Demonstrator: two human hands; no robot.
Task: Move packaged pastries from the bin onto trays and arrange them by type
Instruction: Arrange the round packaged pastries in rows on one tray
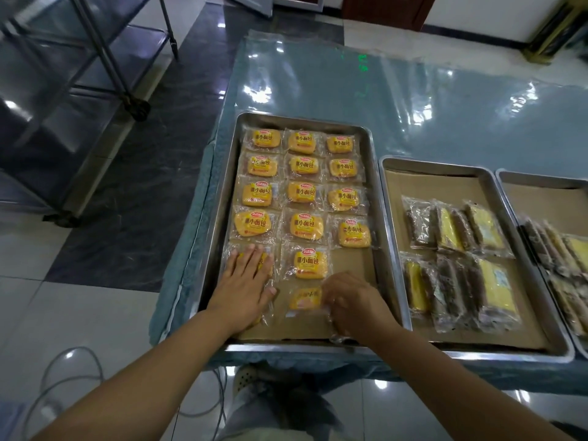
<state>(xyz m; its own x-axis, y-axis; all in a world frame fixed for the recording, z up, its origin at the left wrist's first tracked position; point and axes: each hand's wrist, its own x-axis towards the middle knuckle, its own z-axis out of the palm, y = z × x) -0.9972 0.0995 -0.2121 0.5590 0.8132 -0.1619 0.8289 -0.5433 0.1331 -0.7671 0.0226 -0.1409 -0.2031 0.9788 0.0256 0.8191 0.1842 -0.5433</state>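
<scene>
A steel tray (219, 198) on the left holds several yellow packaged buns in three columns. My left hand (245, 288) lies flat, fingers spread, on a bun packet in the left column near the front. My right hand (353, 303) pinches the right edge of another yellow bun packet (304, 301) in the front row, middle column. A second tray (394, 218) to the right holds several dark and yellow cake-slice packets (458, 265). A third tray (509, 176) at the far right holds more such packets. No bin is in view.
The trays sit on a table under a glossy plastic sheet (413, 97) with a blue cloth. A metal rack on wheels (105, 58) stands at the left on the tiled floor. A cable (63, 377) lies on the floor by my feet.
</scene>
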